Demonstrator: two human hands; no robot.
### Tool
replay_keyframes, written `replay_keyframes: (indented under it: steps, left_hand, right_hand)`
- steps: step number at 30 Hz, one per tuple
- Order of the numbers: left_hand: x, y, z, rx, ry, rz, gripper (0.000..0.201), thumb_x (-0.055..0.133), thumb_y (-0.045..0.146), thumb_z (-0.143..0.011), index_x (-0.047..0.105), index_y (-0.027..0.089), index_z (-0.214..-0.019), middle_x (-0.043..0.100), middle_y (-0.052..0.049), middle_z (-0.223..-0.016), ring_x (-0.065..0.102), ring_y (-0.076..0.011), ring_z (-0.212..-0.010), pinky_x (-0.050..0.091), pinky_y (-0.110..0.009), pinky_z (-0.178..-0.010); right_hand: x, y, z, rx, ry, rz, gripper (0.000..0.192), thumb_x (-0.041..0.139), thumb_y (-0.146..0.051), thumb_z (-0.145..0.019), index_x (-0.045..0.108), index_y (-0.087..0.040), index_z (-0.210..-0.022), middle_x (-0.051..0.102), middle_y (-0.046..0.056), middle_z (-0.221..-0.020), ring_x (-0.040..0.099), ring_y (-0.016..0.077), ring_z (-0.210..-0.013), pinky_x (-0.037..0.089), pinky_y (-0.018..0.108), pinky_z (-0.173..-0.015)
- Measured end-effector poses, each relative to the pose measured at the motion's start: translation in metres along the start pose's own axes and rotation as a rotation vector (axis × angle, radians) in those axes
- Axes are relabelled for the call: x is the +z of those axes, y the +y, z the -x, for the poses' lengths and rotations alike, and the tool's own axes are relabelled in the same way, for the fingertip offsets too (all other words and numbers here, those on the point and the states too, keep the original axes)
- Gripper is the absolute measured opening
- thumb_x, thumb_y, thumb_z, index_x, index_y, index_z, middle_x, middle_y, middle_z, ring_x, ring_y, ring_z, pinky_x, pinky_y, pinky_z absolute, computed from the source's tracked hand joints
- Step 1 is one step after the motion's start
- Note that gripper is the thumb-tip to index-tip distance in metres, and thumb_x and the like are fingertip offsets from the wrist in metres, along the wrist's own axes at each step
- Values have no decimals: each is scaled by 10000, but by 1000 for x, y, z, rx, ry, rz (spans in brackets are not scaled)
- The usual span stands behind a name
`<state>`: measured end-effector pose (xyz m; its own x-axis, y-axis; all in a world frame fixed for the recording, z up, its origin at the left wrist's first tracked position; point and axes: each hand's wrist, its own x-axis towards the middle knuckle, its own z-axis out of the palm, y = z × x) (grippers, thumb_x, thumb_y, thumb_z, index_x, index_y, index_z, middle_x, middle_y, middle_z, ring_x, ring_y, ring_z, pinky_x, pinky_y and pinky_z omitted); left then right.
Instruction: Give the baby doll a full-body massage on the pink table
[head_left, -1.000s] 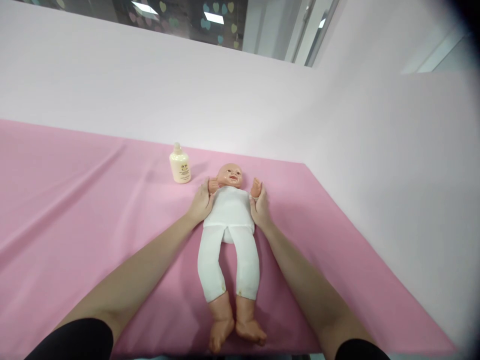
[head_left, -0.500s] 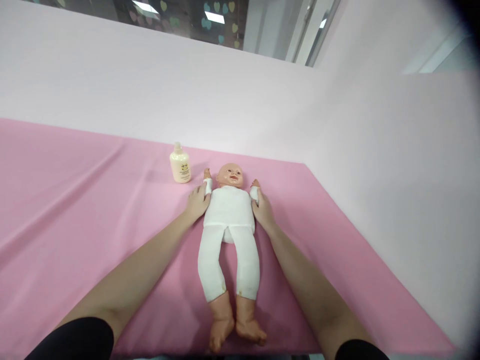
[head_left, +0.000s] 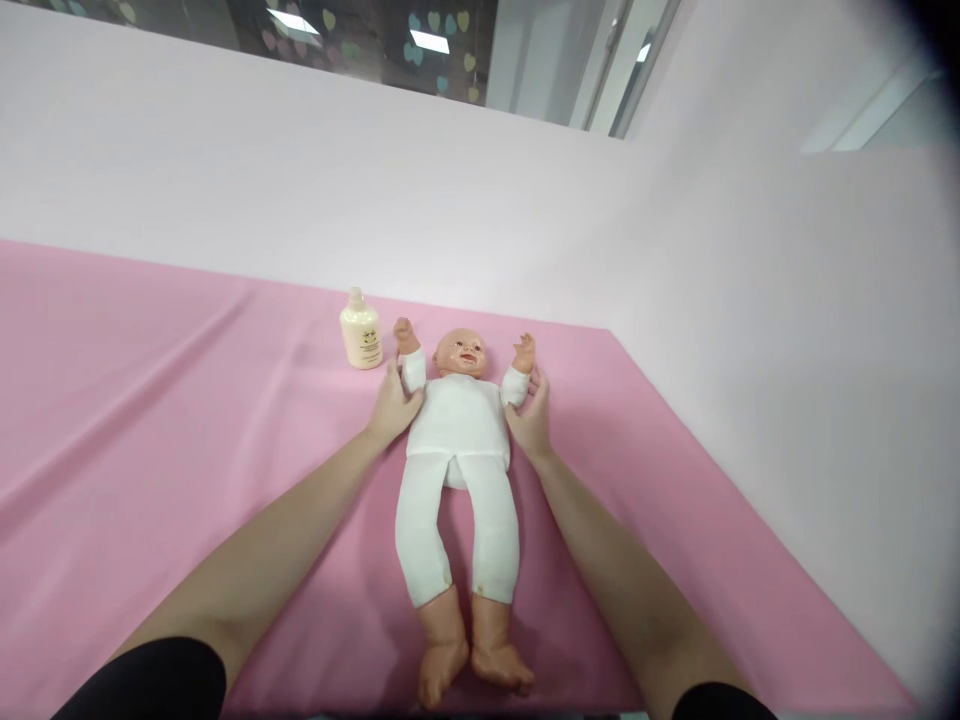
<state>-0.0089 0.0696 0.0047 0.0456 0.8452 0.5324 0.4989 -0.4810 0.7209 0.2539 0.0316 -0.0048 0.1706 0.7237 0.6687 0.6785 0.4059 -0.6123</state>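
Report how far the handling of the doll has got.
Done: the doll lies face up on the pink cloth, dressed in white. In hand: left hand and right hand each grip an upper arm, doll's arms raised. Left: the lotion bottle stands untouched beside its head.

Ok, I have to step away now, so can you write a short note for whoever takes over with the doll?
Left hand: holds the doll's upper arm at the white sleeve.
Right hand: holds the other upper arm.
Doll: on its back on the pink cloth, arms raised beside the head, legs toward you.
Cream bottle: upright beside the doll's raised hand, untouched.
Done: both arms gripped.
Left: bottle unopened.
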Motion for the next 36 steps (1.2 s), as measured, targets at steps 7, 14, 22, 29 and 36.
replay_keyframes:
  steps: [7,14,22,29,36]
  left_hand:
    - [-3,17,10,216,-76,-54,811,642,344,-723,285,206,-1438,582,-92,-1162,546,-259,-1097,392,-457,-1028]
    - [-4,18,10,268,-163,-115,605,526,314,-800,389,180,-1374,596,-103,-1171,541,-269,-1112,382,-463,-1031]
    - [5,6,2,131,-94,-142,695,334,348,-941,67,37,-1502,406,-259,-1428,415,-340,-1314,345,-534,-1066]
    - [6,-6,0,18,-153,-137,705,364,295,-919,53,118,-1527,202,-204,-1561,226,-329,-1444,276,-537,-1132]
    - [0,6,-2,-156,-234,-331,644,333,318,-923,193,100,-1513,426,-220,-1438,436,-376,-1309,372,-547,-1038]
  right_hand:
    - [-7,-23,8,-197,-114,58,762,571,-360,-801,207,-188,-1448,529,151,-1246,535,279,-1137,400,501,-1052]
    - [-6,-19,9,-217,-174,-7,700,497,-317,-855,184,-213,-1473,495,136,-1333,492,268,-1226,392,494,-1073]
    - [8,-3,4,-80,-167,129,645,305,-283,-952,18,-137,-1510,247,194,-1531,247,274,-1440,318,516,-1133]
    - [10,13,4,33,-217,185,673,328,-178,-900,70,-155,-1521,194,167,-1560,150,299,-1468,289,572,-1131]
    - [5,10,-2,91,-258,191,632,369,-203,-870,251,-127,-1486,409,175,-1448,403,306,-1340,380,523,-1084]
